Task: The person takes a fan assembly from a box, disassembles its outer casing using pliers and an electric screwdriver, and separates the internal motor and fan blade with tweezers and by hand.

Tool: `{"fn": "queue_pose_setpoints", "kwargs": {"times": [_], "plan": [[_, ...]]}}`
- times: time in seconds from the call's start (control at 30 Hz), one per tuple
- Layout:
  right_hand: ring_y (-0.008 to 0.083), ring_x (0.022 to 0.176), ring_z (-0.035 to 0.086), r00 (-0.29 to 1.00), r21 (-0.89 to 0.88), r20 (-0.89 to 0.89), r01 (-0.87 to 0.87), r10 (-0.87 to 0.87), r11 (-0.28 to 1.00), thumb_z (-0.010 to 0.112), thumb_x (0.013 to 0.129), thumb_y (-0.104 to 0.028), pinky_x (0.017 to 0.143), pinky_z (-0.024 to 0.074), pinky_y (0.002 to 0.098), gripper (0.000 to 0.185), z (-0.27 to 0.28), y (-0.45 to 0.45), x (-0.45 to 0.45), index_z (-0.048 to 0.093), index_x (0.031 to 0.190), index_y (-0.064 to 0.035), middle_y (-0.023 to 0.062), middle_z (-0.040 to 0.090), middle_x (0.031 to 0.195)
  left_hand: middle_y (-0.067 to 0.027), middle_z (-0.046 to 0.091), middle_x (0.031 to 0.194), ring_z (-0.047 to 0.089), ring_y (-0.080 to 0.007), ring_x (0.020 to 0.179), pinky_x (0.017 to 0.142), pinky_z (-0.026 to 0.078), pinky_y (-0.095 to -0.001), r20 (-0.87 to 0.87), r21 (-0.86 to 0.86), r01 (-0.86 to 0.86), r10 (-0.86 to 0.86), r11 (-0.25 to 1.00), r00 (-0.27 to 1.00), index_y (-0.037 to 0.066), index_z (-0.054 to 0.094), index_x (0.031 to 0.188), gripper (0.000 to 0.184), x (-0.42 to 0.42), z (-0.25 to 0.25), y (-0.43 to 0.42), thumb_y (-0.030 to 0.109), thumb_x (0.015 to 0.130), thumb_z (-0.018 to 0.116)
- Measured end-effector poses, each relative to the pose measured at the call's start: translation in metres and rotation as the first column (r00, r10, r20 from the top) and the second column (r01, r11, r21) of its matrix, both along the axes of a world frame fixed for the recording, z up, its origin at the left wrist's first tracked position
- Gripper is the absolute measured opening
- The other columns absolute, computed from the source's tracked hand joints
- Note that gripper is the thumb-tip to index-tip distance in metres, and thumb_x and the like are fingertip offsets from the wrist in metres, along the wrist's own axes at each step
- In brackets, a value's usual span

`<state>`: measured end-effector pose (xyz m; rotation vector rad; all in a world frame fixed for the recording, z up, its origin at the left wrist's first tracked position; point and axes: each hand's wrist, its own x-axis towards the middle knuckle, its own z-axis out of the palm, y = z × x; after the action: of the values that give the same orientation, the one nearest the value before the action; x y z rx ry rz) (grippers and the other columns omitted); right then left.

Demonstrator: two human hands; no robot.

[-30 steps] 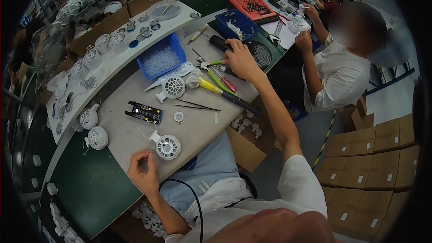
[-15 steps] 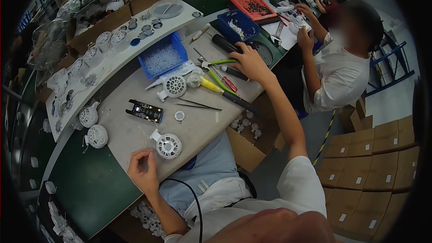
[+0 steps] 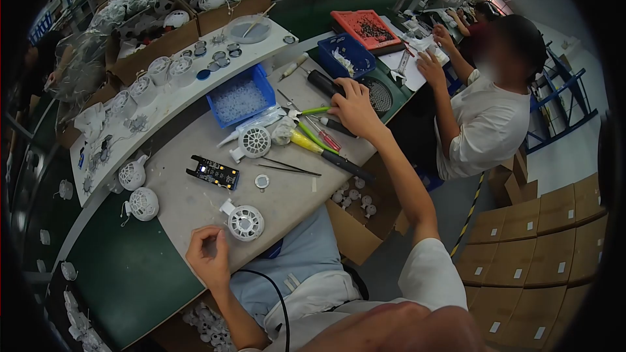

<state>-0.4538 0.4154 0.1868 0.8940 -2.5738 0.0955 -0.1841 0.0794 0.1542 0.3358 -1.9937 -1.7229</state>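
Observation:
My left hand (image 3: 208,254) hovers at the near edge of the bench, thumb and fingertips pinched together; whatever lies between them is too small to name. Just right of it sits a round white lattice housing (image 3: 246,223). My right hand (image 3: 355,109) reaches over the tools at the far right, fingers curled by a black cylindrical tool (image 3: 324,83) and green-handled pliers (image 3: 317,111); its grip is partly hidden. A black circuit board (image 3: 214,173), a small round disc (image 3: 261,181), tweezers (image 3: 290,167) and a second lattice housing (image 3: 254,141) lie mid-bench.
A blue bin of clear parts (image 3: 270,93) stands by the white raised shelf (image 3: 189,91). Behind the tools are another blue bin (image 3: 320,44) and a red tray (image 3: 336,14). A co-worker (image 3: 492,117) sits at the right. Cartons (image 3: 548,234) are stacked lower right.
The whole view has shifted slightly. My right hand stays around the black tool and pliers with its fingers slightly moved. My left hand keeps its pinch. The co-worker's hands have moved.

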Motion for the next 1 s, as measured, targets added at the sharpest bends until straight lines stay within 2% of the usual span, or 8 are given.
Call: {"fn": "queue_pose_setpoints", "kwargs": {"times": [0.27, 0.37, 0.4, 0.43, 0.5, 0.6, 0.7, 1.0], "plan": [[0.0336, 0.124, 0.044, 0.999, -0.059, 0.043, 0.032, -0.03, 0.998, 0.074, 0.079, -0.018, 0.101, 0.034, 0.0463, 0.021, 0.003, -0.005, 0.004, 0.068, 0.094, -0.0047, 0.0155, 0.051, 0.128, -0.0085, 0.063, 0.089, 0.058, -0.0139, 0.081, 0.077, 0.047, -0.0254, -0.003, 0.011, -0.016, 0.016, 1.0, 1.0, -0.003, 0.063, 0.087, 0.008, -0.001, 0.0, 0.0, -0.005, 0.081, 0.067], [0.032, 0.119, 0.048, 1.0, -0.229, -0.012, -0.016, 0.014, 0.973, 0.074, 0.078, -0.015, 0.098, 0.0354, 0.0453, 0.023, 0.018, -0.022, 0.026, 0.067, 0.097, -0.0035, 0.0136, 0.053, 0.124, -0.0084, 0.064, 0.088, 0.058, -0.0141, 0.081, 0.077, 0.047, -0.0256, -0.04, -0.014, -0.019, 0.019, 1.0, 0.999, -0.003, 0.064, 0.088, 0.008, 0.0, 0.0, -0.001, -0.005, 0.081, 0.067], [0.0325, 0.11, 0.054, 0.999, -0.246, -0.035, -0.044, 0.036, 0.968, 0.073, 0.08, -0.01, 0.093, 0.0411, 0.0428, 0.023, 0.024, -0.029, 0.039, 0.065, 0.1, -0.003, 0.013, 0.056, 0.12, -0.0084, 0.064, 0.088, 0.058, -0.0141, 0.081, 0.077, 0.047, -0.0256, -0.006, -0.03, -0.056, 0.056, 0.998, 0.998, -0.003, 0.064, 0.088, 0.008, 0.002, 0.002, -0.001, -0.005, 0.081, 0.067], [0.0325, 0.11, 0.054, 0.998, -0.26, -0.009, -0.066, 0.066, 0.963, 0.073, 0.08, -0.01, 0.093, 0.0411, 0.0428, 0.023, 0.029, -0.043, 0.055, 0.065, 0.1, -0.003, 0.013, 0.056, 0.12, -0.0084, 0.065, 0.089, 0.058, -0.0141, 0.081, 0.077, 0.047, -0.0257, -0.023, -0.014, -0.05, 0.049, 0.999, 0.999, -0.003, 0.064, 0.088, 0.009, 0.001, 0.004, 0.0, -0.005, 0.081, 0.067], [0.0316, 0.1, 0.06, 0.93, -0.576, 0.274, -0.047, 0.247, 0.816, 0.071, 0.08, -0.004, 0.086, 0.0471, 0.0385, 0.02, 0.036, -0.059, 0.091, 0.065, 0.099, -0.0019, 0.0125, 0.06, 0.111, -0.0083, 0.065, 0.089, 0.058, -0.0142, 0.081, 0.077, 0.047, -0.0257, -0.02, 0.003, -0.052, 0.052, 0.999, 0.998, -0.002, 0.064, 0.088, 0.009, -0.003, 0.004, 0.001, -0.005, 0.081, 0.068], [0.0283, 0.093, 0.063, 0.87, -0.621, 0.248, -0.195, 0.427, 0.759, 0.07, 0.08, 0.001, 0.079, 0.0511, 0.0341, 0.018, 0.022, -0.082, 0.133, 0.066, 0.097, 0.0004, 0.0124, 0.063, 0.102, -0.0085, 0.066, 0.09, 0.059, -0.0142, 0.082, 0.077, 0.047, -0.0255, -0.023, 0.009, -0.041, 0.041, 0.999, 0.999, -0.002, 0.065, 0.089, 0.009, -0.002, 0.003, 0.001, -0.005, 0.081, 0.068], [0.0268, 0.092, 0.064, 0.802, -0.713, 0.332, -0.131, 0.496, 0.689, 0.069, 0.079, 0.004, 0.082, 0.0502, 0.0327, 0.018, 0.003, -0.098, 0.155, 0.066, 0.096, 0.0008, 0.013, 0.065, 0.101, -0.0083, 0.066, 0.089, 0.059, -0.0144, 0.081, 0.075, 0.047, -0.0258, -0.034, -0.006, -0.034, 0.034, 0.999, 0.999, -0.002, 0.065, 0.088, 0.01, -0.004, 0.006, 0.001, -0.004, 0.08, 0.069], [0.0181, 0.077, 0.062, 0.846, -0.889, 0.295, 0.073, 0.444, 0.452, 0.065, 0.082, 0.006, 0.069, 0.0495, 0.0277, 0.014, -0.024, -0.115, 0.15, 0.066, 0.096, 0.0022, 0.0117, 0.065, 0.091, -0.0092, 0.067, 0.081, 0.062, -0.0208, 0.075, 0.068, 0.05, -0.0306, -0.06, -0.408, 0.17, -0.212, 0.897, 0.975, 0.001, 0.067, 0.086, 0.016, -0.057, 0.076, 0.022, -0.004, 0.072, 0.07]]}}
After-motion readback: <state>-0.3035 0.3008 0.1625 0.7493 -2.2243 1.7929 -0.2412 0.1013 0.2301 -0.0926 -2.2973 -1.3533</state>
